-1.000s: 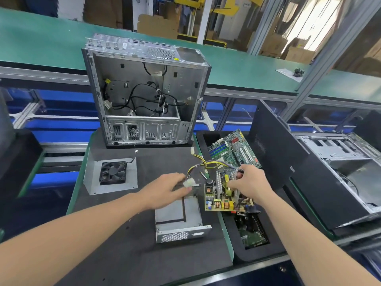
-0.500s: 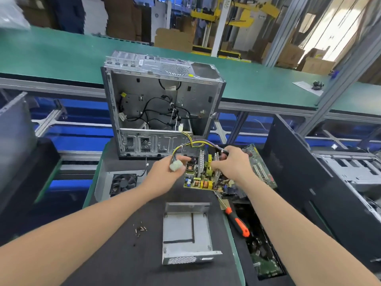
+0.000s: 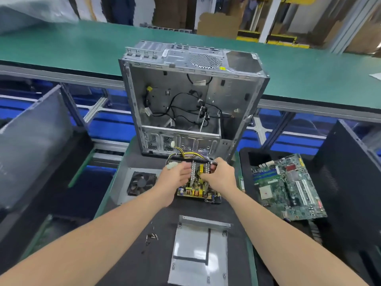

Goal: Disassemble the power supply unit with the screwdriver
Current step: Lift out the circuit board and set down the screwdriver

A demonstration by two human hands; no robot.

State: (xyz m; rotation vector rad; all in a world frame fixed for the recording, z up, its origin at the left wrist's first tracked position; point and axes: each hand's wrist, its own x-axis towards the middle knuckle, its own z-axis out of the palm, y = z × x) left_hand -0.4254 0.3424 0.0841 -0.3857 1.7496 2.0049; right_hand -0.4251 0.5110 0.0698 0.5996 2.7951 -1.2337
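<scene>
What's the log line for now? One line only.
left hand: holds white connector | right hand: grips PSU board | casing: empty, on mat | screws: on mat

COUNT | left hand (image 3: 172, 182) 1 | right hand (image 3: 222, 178) 1 | computer case (image 3: 191, 89) 1 | power supply board (image 3: 196, 189) 1 | white connector (image 3: 171, 166) 1 | motherboard (image 3: 288, 186) 1 | fan (image 3: 142, 183) 1 | metal housing (image 3: 198, 254) 1

long green conveyor (image 3: 82, 48) behind bench; cardboard boxes (image 3: 218, 25) beyond; bright factory light.

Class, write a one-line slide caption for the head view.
Left hand grips the connector, right hand the board, beyond the empty housing.
</scene>
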